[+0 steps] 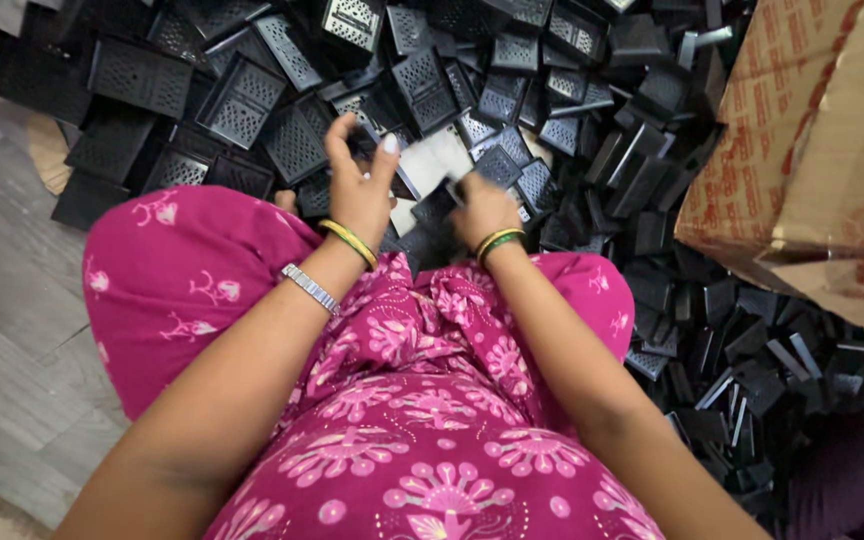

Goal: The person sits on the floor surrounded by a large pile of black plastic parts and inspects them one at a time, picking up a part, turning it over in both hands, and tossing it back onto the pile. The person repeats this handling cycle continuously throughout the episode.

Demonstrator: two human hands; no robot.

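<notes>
I sit on the floor in a pink patterned garment, both arms stretched forward over my knees. My left hand (357,180) is raised with its fingers curled, pinching a small black plastic part next to a white cloth or paper piece (432,160). Just to the right, my right hand (482,208) is closed on another small black part, its fingers partly hidden. Both wrists carry yellow and green bangles, and a metal watch band sits on the left forearm. A large heap of black perforated plastic trays (242,100) lies right in front of the hands.
The black parts spill across the floor to the right side (742,350). A brown cardboard box (812,160) wrapped in clear film stands at the right. Grey wood-look flooring (12,330) shows at the left. Dark purple cloth (852,480) lies at the bottom right.
</notes>
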